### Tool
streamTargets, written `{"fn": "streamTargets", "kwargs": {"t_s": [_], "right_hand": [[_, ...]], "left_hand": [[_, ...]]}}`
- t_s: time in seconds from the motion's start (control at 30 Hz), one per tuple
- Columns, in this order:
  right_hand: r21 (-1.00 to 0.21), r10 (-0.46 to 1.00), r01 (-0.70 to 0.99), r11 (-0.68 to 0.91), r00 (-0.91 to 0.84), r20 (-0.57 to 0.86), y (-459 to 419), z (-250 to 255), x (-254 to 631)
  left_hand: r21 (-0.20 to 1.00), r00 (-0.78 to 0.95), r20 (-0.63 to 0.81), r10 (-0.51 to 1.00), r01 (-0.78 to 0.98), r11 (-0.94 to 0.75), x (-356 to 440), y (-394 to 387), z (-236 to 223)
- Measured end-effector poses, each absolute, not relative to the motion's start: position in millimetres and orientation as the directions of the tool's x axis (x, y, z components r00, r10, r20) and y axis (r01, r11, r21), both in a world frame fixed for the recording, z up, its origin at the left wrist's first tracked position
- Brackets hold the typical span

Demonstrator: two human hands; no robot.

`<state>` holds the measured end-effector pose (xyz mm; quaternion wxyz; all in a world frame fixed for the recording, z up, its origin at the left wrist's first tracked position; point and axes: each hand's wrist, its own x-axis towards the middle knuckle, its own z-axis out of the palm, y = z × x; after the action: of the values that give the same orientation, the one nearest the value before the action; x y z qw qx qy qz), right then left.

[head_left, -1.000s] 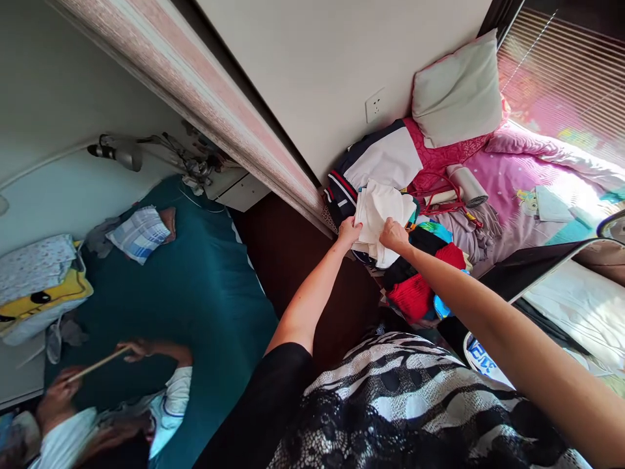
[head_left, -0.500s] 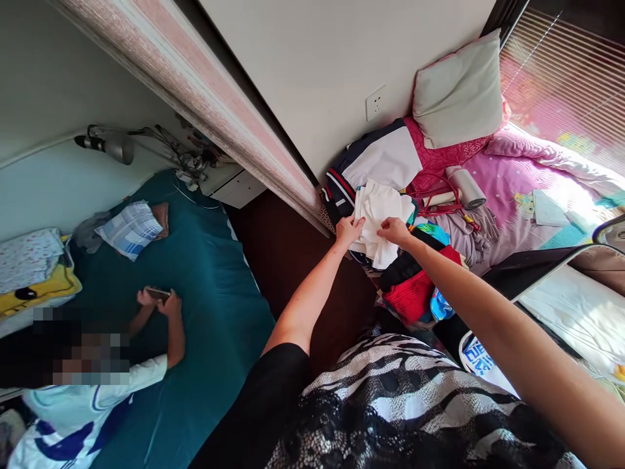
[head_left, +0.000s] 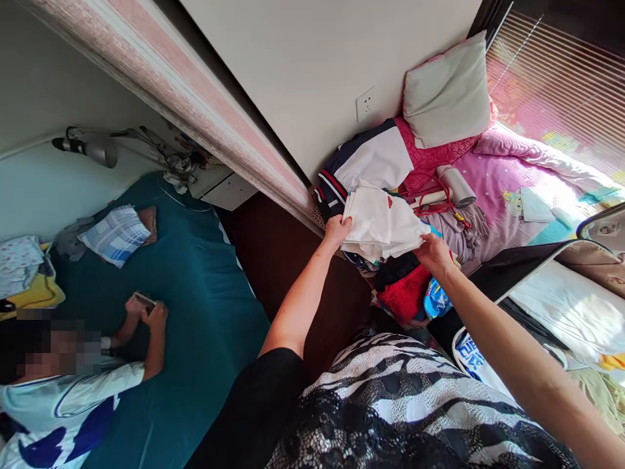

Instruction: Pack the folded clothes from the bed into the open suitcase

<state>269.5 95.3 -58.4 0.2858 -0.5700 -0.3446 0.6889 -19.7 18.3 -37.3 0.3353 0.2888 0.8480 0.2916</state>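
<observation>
White layered cloth (head_left: 375, 225), stretched between my two hands above the clothes pile.

My left grip (head_left: 338, 231) pinches its left edge and my right grip (head_left: 436, 253) its right corner; a small red mark shows on top. Several edges line up, so I judge this piece nearly squared, though it isn't released yet; whether it rests on the pile, I can't tell. Nearer me, the red garment (head_left: 403, 296) and blue patterned cloth (head_left: 436, 299) lie bunched, seemingly left to do. Beyond, the navy-and-white garment (head_left: 378, 159) lies fairly flat, perhaps finished, near the pale pillow (head_left: 446, 91).
</observation>
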Motion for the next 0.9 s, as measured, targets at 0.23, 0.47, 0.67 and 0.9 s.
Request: {"fn": "streamTargets", "kwargs": {"t_s": [0.23,0.47,0.67,0.9], "right_hand": [[-0.702,0.697,-0.011,-0.712,-0.139,-0.704,60.4,-55.6,262.4],[-0.706,0.683,0.005,-0.708,-0.250,-0.687,34.9,-51.9,276.7],[-0.604,0.560,0.127,-0.787,-0.264,-0.786,11.7,-57.5,295.0],[-0.594,0.553,0.250,-0.765,-0.220,-0.804,0.9,-58.7,288.7]], "left_hand": [[0.680,-0.360,-0.717,0.597,-0.177,0.711,-1.1,-15.1,-36.9],[0.651,-0.318,-0.759,0.569,-0.350,0.673,-8.9,-38.2,-38.1],[0.574,-0.279,-0.819,0.502,-0.446,0.687,-3.9,-50.8,-39.2],[0.547,-0.281,-0.834,0.474,-0.534,0.645,45.2,-77.0,-40.3]]}}
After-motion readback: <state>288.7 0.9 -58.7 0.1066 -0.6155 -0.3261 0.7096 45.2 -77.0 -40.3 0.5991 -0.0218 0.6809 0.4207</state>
